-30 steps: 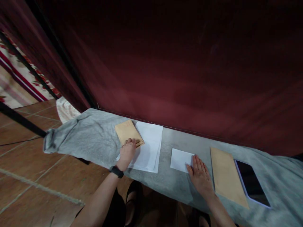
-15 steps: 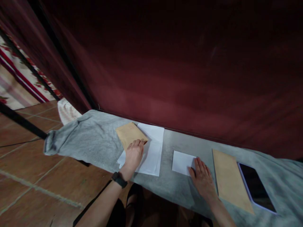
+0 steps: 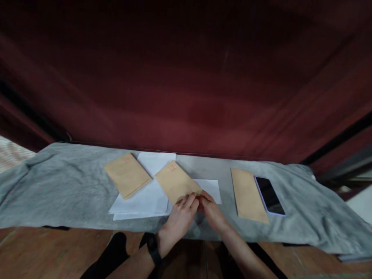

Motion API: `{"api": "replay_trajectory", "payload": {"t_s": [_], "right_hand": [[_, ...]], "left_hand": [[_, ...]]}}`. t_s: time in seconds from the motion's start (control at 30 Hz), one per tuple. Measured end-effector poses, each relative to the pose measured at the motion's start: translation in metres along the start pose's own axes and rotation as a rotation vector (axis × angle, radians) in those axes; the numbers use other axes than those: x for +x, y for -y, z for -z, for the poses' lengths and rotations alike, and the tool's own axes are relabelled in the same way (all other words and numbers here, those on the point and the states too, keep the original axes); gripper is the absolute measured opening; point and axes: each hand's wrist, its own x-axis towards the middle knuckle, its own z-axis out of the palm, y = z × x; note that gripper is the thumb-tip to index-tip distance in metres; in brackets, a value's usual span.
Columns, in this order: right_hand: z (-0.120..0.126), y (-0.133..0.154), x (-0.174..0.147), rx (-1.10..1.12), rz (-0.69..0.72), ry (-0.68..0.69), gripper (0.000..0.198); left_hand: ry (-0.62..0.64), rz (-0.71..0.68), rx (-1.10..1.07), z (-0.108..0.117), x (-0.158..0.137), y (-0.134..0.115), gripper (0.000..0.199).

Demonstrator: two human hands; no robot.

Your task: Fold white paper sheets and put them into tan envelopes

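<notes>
A brown paper envelope is held slantwise in front of me, a faint reddish mark at its far corner. My left hand grips its near edge with curled fingers. Close against it, my right hand has its fingertips pinched at the envelope's right corner; the fingers partly hide that corner. Beneath and to the right shows a folded white paper, partly covered by the envelope and my hand. Left of my hands, a stack of brown envelopes rests on white paper sheets.
Another brown envelope lies to the right, beside a phone in a purple case. Everything rests on a narrow bench covered with grey cloth. A dark red curtain hangs right behind it. Tiled floor shows below.
My left hand has brought one envelope rightward from the stack. My right hand has left the folded paper and now grips the envelope too. My view has turned right.
</notes>
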Motion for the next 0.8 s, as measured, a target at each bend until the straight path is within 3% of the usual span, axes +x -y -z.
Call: {"api": "replay_trajectory", "payload": {"t_s": [0.07, 0.17, 0.2, 0.33, 0.53, 0.67, 0.8], "right_hand": [[0.009, 0.004, 0.0, 0.08, -0.034, 0.015, 0.029], [0.027, 0.013, 0.0, 0.07, -0.089, 0.027, 0.027], [0.034, 0.017, 0.001, 0.048, -0.098, 0.033, 0.026], [0.056, 0.03, 0.001, -0.016, -0.089, 0.068, 0.024], [0.077, 0.043, -0.005, -0.05, -0.084, 0.123, 0.021], [0.084, 0.043, -0.012, -0.018, -0.078, 0.096, 0.028], [0.086, 0.034, -0.014, -0.061, -0.163, 0.164, 0.036]], "left_hand": [[-0.003, -0.013, -0.111, 0.002, 0.005, 0.008, 0.059], [0.036, -0.066, -0.128, 0.009, 0.013, 0.029, 0.112], [0.063, -0.067, -0.106, 0.012, 0.016, 0.037, 0.117], [0.164, -0.116, -0.038, 0.013, 0.024, 0.054, 0.122], [0.191, -0.181, -0.073, 0.003, 0.034, 0.047, 0.122], [0.115, -0.229, -0.067, -0.001, 0.038, 0.042, 0.113], [0.056, -0.248, 0.005, -0.002, 0.041, 0.042, 0.105]]}}
